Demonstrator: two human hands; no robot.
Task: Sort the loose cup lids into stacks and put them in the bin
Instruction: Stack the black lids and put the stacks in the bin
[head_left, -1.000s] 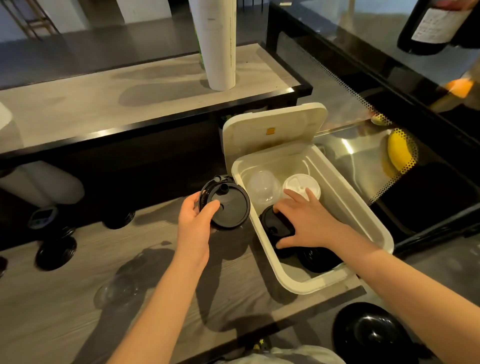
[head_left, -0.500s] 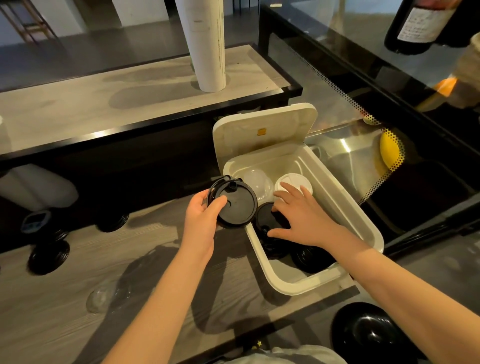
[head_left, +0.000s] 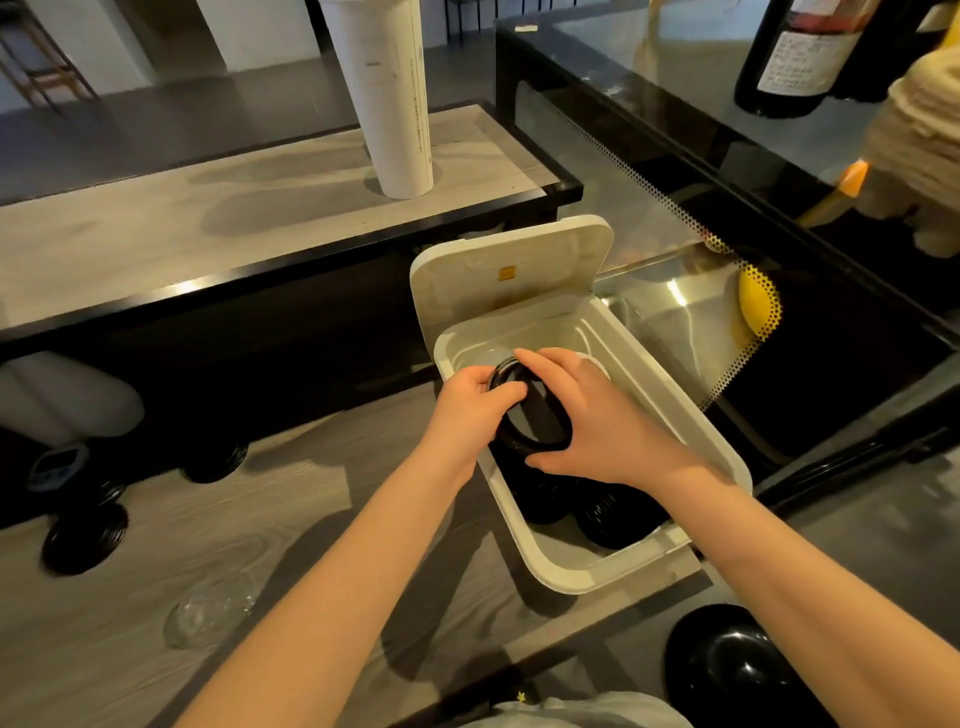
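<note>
Two hands meet over the white bin (head_left: 696, 415), both closed on one black lid (head_left: 535, 415) held tilted above the bin's near half. The left hand (head_left: 467, 410) has its grip clamped on the lid's left rim, thumb over the top edge. The right hand (head_left: 597, 421) has its grip wrapped over the lid's right side, fingers (head_left: 550, 364) curled across the far rim and the thumb under the near edge.

Below the held lid, inside the bin, sit dark lid stacks (head_left: 608, 514) against the near wall. At the far end of the bin a pale lid shows only as a sliver behind the right hand. The bin's hinged cover (head_left: 509, 275) stands open, leaning back.

The bin rests on a grey wood-grain counter (head_left: 260, 530). On that counter, well to the left, lie more black lids (head_left: 85, 535), another black stack (head_left: 215, 462) nearer the back edge, and a clear lid (head_left: 213, 608) near the left forearm.

A tall white sleeve of cups (head_left: 384, 93) stands on the raised shelf behind. A black bowl (head_left: 727, 670) sits at lower right, below the counter's edge.
</note>
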